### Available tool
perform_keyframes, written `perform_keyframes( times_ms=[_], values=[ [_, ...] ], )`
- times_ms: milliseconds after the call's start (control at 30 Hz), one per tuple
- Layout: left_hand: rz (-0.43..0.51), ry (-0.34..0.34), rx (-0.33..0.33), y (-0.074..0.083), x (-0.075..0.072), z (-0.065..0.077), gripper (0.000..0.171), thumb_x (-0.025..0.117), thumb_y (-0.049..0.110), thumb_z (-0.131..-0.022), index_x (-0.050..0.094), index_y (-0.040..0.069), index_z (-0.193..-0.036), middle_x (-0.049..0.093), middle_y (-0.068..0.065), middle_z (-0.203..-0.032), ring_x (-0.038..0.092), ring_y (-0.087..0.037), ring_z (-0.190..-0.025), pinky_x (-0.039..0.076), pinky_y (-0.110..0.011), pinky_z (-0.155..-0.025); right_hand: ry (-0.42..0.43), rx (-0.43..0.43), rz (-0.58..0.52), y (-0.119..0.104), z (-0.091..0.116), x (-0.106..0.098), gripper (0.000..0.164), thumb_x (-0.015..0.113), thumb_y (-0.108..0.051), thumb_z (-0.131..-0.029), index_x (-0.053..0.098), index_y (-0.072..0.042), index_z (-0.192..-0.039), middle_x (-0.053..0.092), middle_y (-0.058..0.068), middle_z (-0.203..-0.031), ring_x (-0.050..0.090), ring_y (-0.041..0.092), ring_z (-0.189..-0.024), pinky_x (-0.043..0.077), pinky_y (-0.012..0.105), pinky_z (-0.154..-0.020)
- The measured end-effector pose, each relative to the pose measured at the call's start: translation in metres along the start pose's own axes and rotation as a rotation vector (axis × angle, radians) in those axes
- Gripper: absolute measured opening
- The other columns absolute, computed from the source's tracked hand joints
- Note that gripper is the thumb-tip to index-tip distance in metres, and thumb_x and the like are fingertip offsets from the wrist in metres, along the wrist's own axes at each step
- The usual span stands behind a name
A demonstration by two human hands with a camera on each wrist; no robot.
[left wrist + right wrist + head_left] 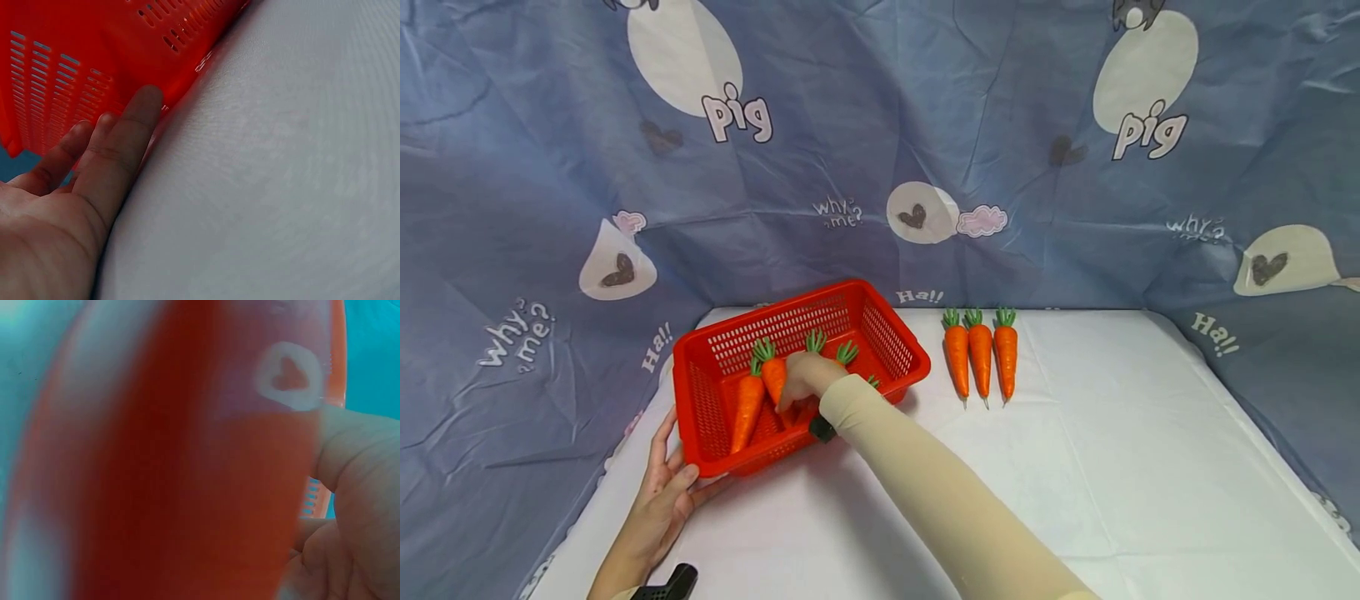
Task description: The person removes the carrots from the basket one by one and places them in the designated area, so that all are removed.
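Observation:
A red plastic basket (pixel 801 312) with slotted walls stands tilted at an angle on the table, several carrots with green tops inside. My left hand (pixel 662 496) supports its front left corner, thumb at the rim. In the left wrist view, straight fingers (pixel 125 134) lie against the red wall. Reaching down into the basket, my right hand (pixel 805 379) grips a carrot (pixel 772 375) by its body. Another carrot (pixel 748 408) lies left of it. In the right wrist view the blurred red basket wall (pixel 244 506) covers much of the right hand's fingers.
Three carrots (pixel 981 354) lie side by side on the white tablecloth (pixel 1120 450), right of the basket, tops toward the back. A blue printed cloth (pixel 820 142) hangs behind the table and along its sides. My right forearm crosses over the basket's front rim.

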State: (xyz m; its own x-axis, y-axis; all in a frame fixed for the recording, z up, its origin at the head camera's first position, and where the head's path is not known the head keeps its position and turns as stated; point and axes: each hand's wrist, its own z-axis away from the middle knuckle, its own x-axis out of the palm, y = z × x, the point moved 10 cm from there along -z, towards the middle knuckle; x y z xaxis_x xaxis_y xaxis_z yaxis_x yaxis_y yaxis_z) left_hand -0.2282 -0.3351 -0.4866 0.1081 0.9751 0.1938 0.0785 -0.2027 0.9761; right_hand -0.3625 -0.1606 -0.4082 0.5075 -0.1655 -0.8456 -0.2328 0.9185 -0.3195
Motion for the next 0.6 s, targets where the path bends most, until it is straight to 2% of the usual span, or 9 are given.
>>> perform_keyframes(
  times_ms=[233,433,600],
  values=[
    [-0.018,-0.005,-0.006,0.0002,0.0008,0.0005,0.079,0.045,0.013,-0.112,0.001,0.046,-0.17,0.037,0.009,-0.163,0.068,-0.008,-0.131,0.064,-0.037,-0.096,0.048,-0.004,0.085,-0.0042,-0.0018,0.0,0.044,0.085,-0.043,-0.092,0.067,-0.013,-0.12,0.067,0.0,-0.115,0.06,0.012,-0.096,0.051,0.021,-0.082],
    [-0.016,-0.015,-0.003,0.001,0.0015,0.0007,0.08,0.044,0.013,-0.112,0.001,0.046,-0.17,0.039,0.009,-0.162,0.068,-0.007,-0.131,0.064,-0.037,-0.096,0.086,-0.005,0.041,-0.0033,-0.0028,0.0016,0.036,0.086,-0.035,-0.091,0.068,-0.013,-0.112,0.065,0.0,-0.105,0.059,0.014,-0.088,0.05,0.022,-0.075],
    [0.004,-0.013,0.007,0.0004,0.0006,0.0004,0.08,0.045,0.012,-0.112,0.002,0.044,-0.17,0.041,0.011,-0.162,0.069,-0.01,-0.129,0.064,-0.037,-0.094,0.106,0.026,-0.004,-0.0012,0.0022,0.0017,0.035,0.088,-0.032,-0.089,0.07,-0.015,-0.114,0.066,-0.002,-0.105,0.056,0.014,-0.087,0.049,0.024,-0.074]
  ],
)
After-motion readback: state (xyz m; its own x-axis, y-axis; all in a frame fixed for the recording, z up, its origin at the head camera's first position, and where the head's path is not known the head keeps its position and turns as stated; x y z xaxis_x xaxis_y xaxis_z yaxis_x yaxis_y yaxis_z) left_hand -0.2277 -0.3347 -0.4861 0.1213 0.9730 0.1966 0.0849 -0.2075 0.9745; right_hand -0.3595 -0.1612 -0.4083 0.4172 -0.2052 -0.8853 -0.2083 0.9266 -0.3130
